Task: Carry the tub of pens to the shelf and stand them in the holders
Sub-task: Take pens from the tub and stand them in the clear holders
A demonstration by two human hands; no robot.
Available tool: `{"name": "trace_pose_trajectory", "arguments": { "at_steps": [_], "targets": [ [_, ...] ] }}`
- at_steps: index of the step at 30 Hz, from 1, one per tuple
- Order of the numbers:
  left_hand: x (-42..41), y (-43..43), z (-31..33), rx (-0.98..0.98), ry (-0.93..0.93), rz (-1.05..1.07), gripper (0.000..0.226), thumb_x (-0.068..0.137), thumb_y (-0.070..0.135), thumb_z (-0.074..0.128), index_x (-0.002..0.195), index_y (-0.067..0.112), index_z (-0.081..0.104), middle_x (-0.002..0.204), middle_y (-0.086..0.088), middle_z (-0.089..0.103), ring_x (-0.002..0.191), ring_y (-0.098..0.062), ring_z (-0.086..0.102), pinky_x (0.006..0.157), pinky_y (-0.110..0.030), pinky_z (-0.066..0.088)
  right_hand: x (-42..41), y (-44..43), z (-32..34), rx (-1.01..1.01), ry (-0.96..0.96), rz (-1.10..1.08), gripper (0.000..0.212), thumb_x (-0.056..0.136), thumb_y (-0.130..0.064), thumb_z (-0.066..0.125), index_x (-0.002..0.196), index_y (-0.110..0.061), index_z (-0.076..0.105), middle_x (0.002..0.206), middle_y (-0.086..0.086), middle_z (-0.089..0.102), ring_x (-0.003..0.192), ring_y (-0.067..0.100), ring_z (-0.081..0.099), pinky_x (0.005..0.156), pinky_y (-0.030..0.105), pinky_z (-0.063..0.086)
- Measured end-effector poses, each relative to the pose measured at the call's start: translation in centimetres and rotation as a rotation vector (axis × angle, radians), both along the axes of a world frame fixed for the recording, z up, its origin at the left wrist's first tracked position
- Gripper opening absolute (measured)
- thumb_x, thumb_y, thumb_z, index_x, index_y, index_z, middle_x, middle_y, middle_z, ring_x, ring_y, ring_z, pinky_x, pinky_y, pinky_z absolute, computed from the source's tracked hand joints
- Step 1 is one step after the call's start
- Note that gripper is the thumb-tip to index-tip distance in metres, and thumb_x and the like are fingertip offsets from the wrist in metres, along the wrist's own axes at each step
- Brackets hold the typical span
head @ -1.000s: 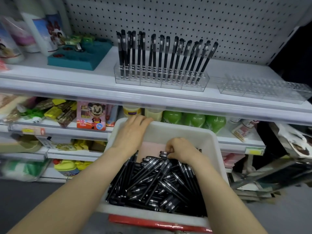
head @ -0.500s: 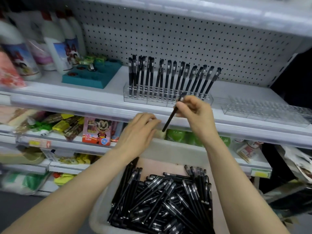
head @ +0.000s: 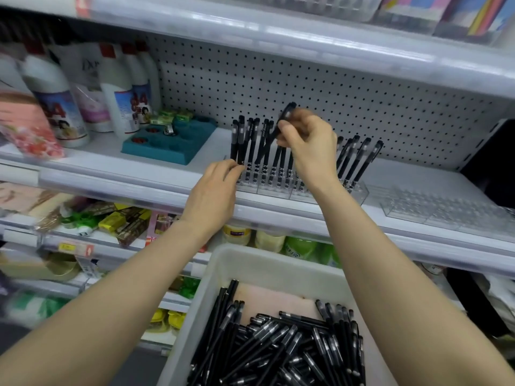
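Pen [head: 283, 117]: right hand [head: 309, 147] is pinching it above holder [head: 359, 191]; left hand [head: 213, 196], fingers relaxed, is touching holder's left end.

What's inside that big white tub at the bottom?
A loose heap of black pens fills the tub, lying every which way. A bare pinkish patch of its floor shows at the far end. Whatever lies under the heap is covered.
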State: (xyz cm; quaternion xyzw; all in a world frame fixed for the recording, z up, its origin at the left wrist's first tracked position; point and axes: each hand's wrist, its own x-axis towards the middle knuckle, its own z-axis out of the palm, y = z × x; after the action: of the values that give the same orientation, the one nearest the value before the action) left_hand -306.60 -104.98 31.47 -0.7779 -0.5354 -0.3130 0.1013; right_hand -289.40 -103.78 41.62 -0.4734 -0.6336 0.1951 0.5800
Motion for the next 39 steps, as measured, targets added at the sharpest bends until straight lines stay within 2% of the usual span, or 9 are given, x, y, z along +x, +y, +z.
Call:
{"name": "trace_pose_trajectory", "arguments": {
  "at_steps": [3,8,14,17,23,29,34,37,39],
  "targets": [
    [0.0,0.3,-0.1,0.004,-0.013,0.001,0.056,0.081,-0.006,0.064,0.135,0.006,0.053,0.134,-0.01,0.052,0.123,-0.026,0.044,0.097,-0.038,0.046,-1.0,1.1,-0.3,-0.018,-0.092,-0.019,0.024,0.096,-0.016,0.06,0.117,-0.006,0.065,0.093,0.0,0.072,0.076,0.01,0.071,0.075,0.023,0.059],
    [-0.1,0.8,-0.3,0.01,-0.007,-0.004,0.058,0.078,-0.008,0.064,0.133,0.006,0.054,0.131,-0.01,0.053,0.121,-0.027,0.045,0.096,-0.038,0.047,-2.1,2.3,-1.0,-0.092,-0.211,-0.032,0.026,0.096,-0.017,0.06,0.119,-0.006,0.065,0.094,0.003,0.072,0.08,0.017,0.072,0.083,0.035,0.059],
    [0.0,0.8,-0.4,0.0,-0.026,-0.006,0.06,0.076,-0.008,0.066,0.134,0.006,0.054,0.131,-0.01,0.053,0.121,-0.026,0.044,0.096,-0.035,0.046,-3.0,3.1,-1.8,-0.154,-0.306,-0.062,0.019,0.096,-0.019,0.059,0.111,-0.01,0.067,0.09,0.005,0.074,0.079,0.021,0.071,0.089,0.04,0.054],
    [0.0,0.8,-0.4,-0.004,-0.03,0.001,0.06,0.076,-0.009,0.066,0.134,0.005,0.054,0.131,-0.01,0.053,0.122,-0.027,0.044,0.097,-0.036,0.046,-3.3,3.6,-1.8,-0.157,-0.314,-0.078,0.017,0.095,-0.022,0.06,0.107,-0.014,0.069,0.087,0.006,0.073,0.088,0.03,0.069,0.088,0.044,0.054],
    [0.2,0.7,-0.5,0.009,-0.041,0.007,0.059,0.077,-0.009,0.065,0.133,0.006,0.054,0.131,-0.01,0.053,0.121,-0.025,0.044,0.097,-0.035,0.046,-3.4,4.3,-2.3,-0.19,-0.511,-0.095,0.019,0.097,-0.022,0.057,0.107,-0.01,0.068,0.09,0.012,0.071,0.095,0.029,0.064,0.086,0.031,0.049],
    [0.0,0.7,-0.4,0.012,-0.027,-0.003,0.061,0.077,-0.01,0.064,0.135,0.007,0.053,0.133,-0.01,0.052,0.122,-0.026,0.044,0.097,-0.036,0.046,-3.3,3.9,-2.7,-0.187,-0.363,-0.106,0.019,0.092,-0.022,0.065,0.104,-0.008,0.072,0.083,0.009,0.073,0.088,0.03,0.068,0.088,0.045,0.054],
    [0.1,-0.5,-0.5,0.002,-0.019,-0.024,0.063,0.081,-0.008,0.062,0.14,0.006,0.048,0.142,-0.012,0.046,0.132,-0.027,0.039,0.104,-0.039,0.043,-1.9,0.9,-4.1,-0.124,-0.336,-0.121,0.023,0.093,-0.021,0.064,0.112,-0.011,0.071,0.092,0.001,0.075,0.084,0.013,0.071,0.085,0.035,0.058],
    [0.5,-2.5,-1.7,0.003,-0.029,-0.063,0.059,0.082,-0.007,0.062,0.138,0.006,0.05,0.146,-0.015,0.042,0.138,-0.03,0.033,0.109,-0.044,0.04,-0.4,-2.2,-6.0,-0.139,-0.316,-0.1,0.014,0.092,-0.019,0.066,0.104,-0.016,0.073,0.083,-0.006,0.073,0.075,0.004,0.069,0.077,0.025,0.059],
    [1.2,-4.1,-3.1,-0.005,-0.068,-0.108,0.054,0.081,-0.006,0.062,0.132,0.006,0.055,0.142,-0.015,0.045,0.134,-0.031,0.036,0.104,-0.045,0.044,0.9,-4.6,-7.9,-0.178,-0.301,-0.075,0.009,0.092,-0.017,0.066,0.098,-0.019,0.073,0.078,-0.008,0.071,0.07,0.005,0.068,0.073,0.024,0.059]
  ]
}}
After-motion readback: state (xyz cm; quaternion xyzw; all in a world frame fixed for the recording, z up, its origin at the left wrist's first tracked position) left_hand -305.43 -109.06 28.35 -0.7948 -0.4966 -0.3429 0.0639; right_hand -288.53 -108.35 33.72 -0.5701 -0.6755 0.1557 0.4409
